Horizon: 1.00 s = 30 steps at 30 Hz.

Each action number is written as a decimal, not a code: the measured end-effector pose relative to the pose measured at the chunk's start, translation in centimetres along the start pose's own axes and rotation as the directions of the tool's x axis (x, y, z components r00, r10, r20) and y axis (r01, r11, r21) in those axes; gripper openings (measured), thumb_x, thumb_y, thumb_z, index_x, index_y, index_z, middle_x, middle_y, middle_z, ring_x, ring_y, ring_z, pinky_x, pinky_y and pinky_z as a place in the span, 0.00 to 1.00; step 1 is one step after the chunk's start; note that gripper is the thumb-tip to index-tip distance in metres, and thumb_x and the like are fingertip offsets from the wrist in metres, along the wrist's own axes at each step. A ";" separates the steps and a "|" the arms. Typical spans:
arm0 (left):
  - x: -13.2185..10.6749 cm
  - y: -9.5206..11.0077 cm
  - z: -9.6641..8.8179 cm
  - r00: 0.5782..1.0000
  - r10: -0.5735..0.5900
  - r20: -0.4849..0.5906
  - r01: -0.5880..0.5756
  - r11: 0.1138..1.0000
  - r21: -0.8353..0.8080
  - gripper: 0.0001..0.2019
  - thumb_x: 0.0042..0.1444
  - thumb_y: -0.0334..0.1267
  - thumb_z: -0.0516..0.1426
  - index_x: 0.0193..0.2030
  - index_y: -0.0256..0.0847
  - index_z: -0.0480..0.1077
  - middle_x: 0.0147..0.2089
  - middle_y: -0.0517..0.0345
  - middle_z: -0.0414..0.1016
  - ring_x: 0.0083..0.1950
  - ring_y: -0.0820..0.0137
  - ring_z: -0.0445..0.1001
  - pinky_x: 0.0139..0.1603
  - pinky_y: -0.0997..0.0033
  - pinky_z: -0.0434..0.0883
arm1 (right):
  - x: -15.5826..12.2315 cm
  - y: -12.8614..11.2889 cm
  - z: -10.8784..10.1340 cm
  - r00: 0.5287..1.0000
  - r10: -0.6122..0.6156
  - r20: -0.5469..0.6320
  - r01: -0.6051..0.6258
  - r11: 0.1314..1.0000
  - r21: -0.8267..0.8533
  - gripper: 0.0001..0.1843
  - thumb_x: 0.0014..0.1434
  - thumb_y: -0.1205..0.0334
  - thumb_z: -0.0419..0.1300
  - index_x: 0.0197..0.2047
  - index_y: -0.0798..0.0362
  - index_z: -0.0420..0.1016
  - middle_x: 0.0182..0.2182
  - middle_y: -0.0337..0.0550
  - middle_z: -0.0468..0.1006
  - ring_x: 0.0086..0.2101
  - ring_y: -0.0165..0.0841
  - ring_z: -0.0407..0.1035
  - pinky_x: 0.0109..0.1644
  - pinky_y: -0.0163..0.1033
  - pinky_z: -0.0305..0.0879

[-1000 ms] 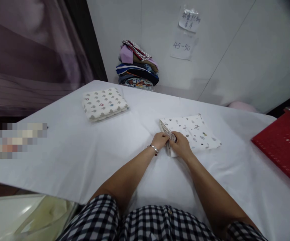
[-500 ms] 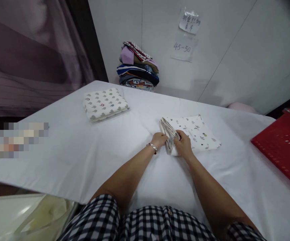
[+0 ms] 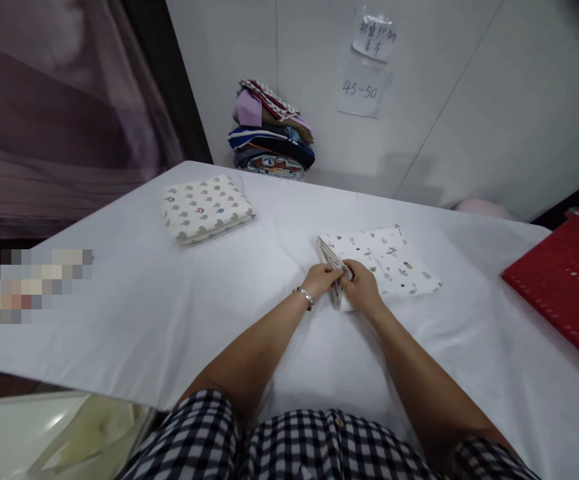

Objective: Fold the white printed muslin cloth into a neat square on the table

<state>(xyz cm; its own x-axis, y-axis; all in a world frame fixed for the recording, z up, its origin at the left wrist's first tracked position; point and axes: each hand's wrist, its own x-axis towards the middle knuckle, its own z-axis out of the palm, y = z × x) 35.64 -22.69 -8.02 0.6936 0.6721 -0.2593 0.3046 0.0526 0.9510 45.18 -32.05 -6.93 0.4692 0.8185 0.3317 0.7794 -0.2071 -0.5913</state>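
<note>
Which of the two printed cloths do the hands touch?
The right cloth, with small scattered prints; the left cloth, with rows of grey shapes, lies untouched.

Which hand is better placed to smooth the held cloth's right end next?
Probably the right hand: it is nearer that end of the held cloth, while the left hand is at the layered left edge, farther away.

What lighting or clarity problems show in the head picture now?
Head view: coarse pixelation masks a patch at the left of the white tablecloth; glare on the glossy white surface at lower left; a soft shadow on the wall; dark upper-right corner; small motifs on the printed cloth in the right hand look slightly soft.
</note>
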 end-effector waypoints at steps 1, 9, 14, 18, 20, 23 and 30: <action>0.0 -0.1 0.0 1.000 0.002 -0.009 -0.001 1.000 0.019 0.14 0.48 0.46 0.56 0.22 0.38 0.64 0.12 0.67 0.58 0.17 0.77 0.58 0.20 0.76 0.55 | 0.0 0.0 -0.1 1.000 0.018 0.013 -0.018 1.000 0.016 0.18 0.50 0.63 0.52 0.45 0.53 0.71 0.39 0.45 0.76 0.39 0.37 0.68 0.45 0.42 0.63; -0.1 0.4 -0.5 0.998 -0.025 0.058 0.027 0.999 -0.028 0.12 0.49 0.41 0.57 0.21 0.37 0.63 0.11 0.69 0.57 0.15 0.79 0.56 0.20 0.77 0.55 | 0.2 0.3 -0.4 0.991 0.122 0.052 -0.126 0.989 0.074 0.17 0.49 0.62 0.54 0.43 0.53 0.72 0.35 0.42 0.77 0.33 0.33 0.69 0.39 0.39 0.64; 0.0 0.4 -1.0 0.992 -0.056 0.109 0.061 0.997 -0.040 0.08 0.50 0.39 0.57 0.26 0.36 0.68 0.12 0.68 0.59 0.14 0.80 0.55 0.18 0.78 0.53 | 0.2 0.4 -0.4 0.995 0.088 0.054 -0.093 0.991 0.098 0.14 0.50 0.62 0.53 0.40 0.51 0.73 0.36 0.41 0.77 0.35 0.33 0.69 0.39 0.38 0.64; 0.1 0.5 -1.1 0.989 -0.071 0.127 0.076 0.997 -0.033 0.09 0.50 0.40 0.56 0.28 0.35 0.69 0.12 0.68 0.59 0.14 0.80 0.54 0.17 0.78 0.52 | 0.2 0.3 -0.6 0.994 0.083 0.073 -0.090 0.990 0.105 0.13 0.51 0.63 0.52 0.40 0.51 0.73 0.34 0.41 0.77 0.34 0.33 0.69 0.38 0.37 0.63; 0.1 0.5 -0.9 0.991 -0.083 0.103 0.085 0.996 -0.014 0.08 0.50 0.39 0.56 0.26 0.35 0.68 0.12 0.68 0.59 0.14 0.80 0.55 0.17 0.78 0.53 | 0.3 0.2 -0.6 0.995 0.061 0.074 -0.065 0.996 0.053 0.13 0.52 0.63 0.52 0.40 0.52 0.73 0.35 0.42 0.77 0.35 0.34 0.69 0.39 0.38 0.63; 0.2 0.2 -0.3 0.997 -0.073 0.012 0.073 0.997 0.026 0.07 0.49 0.36 0.55 0.23 0.36 0.66 0.12 0.67 0.58 0.16 0.78 0.59 0.19 0.77 0.55 | 0.2 0.1 -0.3 0.997 0.033 0.066 -0.031 0.999 -0.030 0.14 0.52 0.64 0.51 0.40 0.52 0.73 0.36 0.43 0.77 0.37 0.35 0.69 0.41 0.39 0.62; 0.2 -0.2 0.3 0.991 -0.032 -0.133 0.031 0.999 -0.005 0.06 0.43 0.32 0.53 0.18 0.38 0.64 0.13 0.66 0.59 0.18 0.77 0.59 0.21 0.77 0.56 | 0.1 0.4 -0.3 0.998 -0.002 -0.064 -0.002 0.998 -0.062 0.13 0.52 0.66 0.50 0.39 0.53 0.72 0.34 0.44 0.75 0.35 0.35 0.67 0.41 0.39 0.62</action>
<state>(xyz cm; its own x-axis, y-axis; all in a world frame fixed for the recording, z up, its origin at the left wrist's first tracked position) 35.87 -22.77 -8.31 0.5907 0.7622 -0.2646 0.3225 0.0776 0.9434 45.68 -32.18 -6.89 0.4932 0.7831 0.3788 0.8027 -0.2418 -0.5452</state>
